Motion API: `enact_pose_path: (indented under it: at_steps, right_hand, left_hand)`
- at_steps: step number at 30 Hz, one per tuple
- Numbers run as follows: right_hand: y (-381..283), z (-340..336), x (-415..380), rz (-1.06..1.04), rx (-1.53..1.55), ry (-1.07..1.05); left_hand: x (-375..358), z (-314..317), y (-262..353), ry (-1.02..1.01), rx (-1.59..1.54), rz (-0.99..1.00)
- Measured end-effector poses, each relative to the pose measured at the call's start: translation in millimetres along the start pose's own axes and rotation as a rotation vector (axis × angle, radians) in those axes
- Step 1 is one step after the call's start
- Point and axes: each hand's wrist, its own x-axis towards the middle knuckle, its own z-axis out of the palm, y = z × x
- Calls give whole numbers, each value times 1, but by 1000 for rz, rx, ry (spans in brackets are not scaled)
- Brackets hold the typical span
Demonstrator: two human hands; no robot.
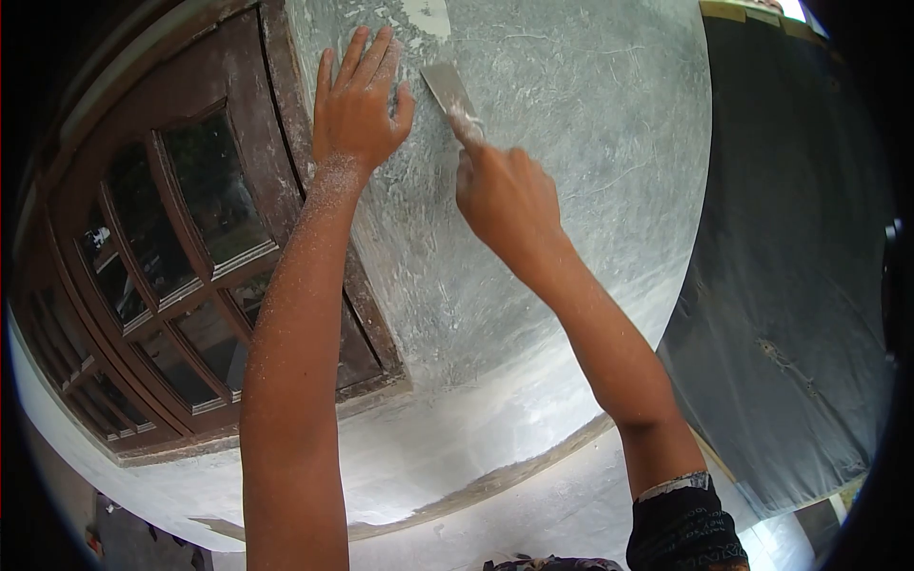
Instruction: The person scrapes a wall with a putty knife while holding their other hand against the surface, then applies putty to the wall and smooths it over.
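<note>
My left hand (pixel 360 112) lies flat with its fingers spread against the grey wall (pixel 571 124), close to the edge of the window frame. White dust covers its wrist and forearm. In my right hand (pixel 509 195) is a putty knife (pixel 446 90), gripped by the handle with the index finger stretched along it. The wide metal blade points up and left and lies at the wall surface, just right of my left hand. Above the blade is a pale bare patch (pixel 428 17) in the wall's coating.
A brown wooden window (pixel 190 276) with several glass panes is set in the wall at left. A dark sheet (pixel 781 257) hangs at right. Below, the wall turns whitish (pixel 457 466) above a pale floor (pixel 514 528).
</note>
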Motion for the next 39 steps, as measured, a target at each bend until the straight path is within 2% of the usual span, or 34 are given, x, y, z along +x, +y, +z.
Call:
enact_pose_path:
  at_steps: [6,9,13,15,21,28,30,31,33,36,39]
  right_hand:
    - [0,-2,29,-40,22,113]
    - [6,7,9,-49,7,148]
    - [7,0,13,-2,34,38]
    - [9,3,32,-89,63,196]
    - [3,3,4,-57,-10,74]
    - [1,-8,22,-68,38,53]
    - [0,-7,3,-15,20,-58]
    - [1,-4,3,-15,18,-57]
    - [3,5,9,-44,67,114]
    - [-1,7,31,-67,92,157]
    - [-2,5,11,-47,70,116]
  left_hand:
    - [1,1,0,8,11,3]
    - [0,1,0,7,2,-5]
    - [2,3,1,13,19,-12]
    - [1,1,2,5,18,-9]
    - [-1,1,0,6,10,-13]
    - [1,1,0,22,-8,-6]
    - [1,0,0,16,-6,-6]
    - [2,0,0,17,-1,-7]
    - [2,1,1,27,-9,-9]
    - [1,0,0,30,-12,0]
    - [2,1,-1,38,-9,0]
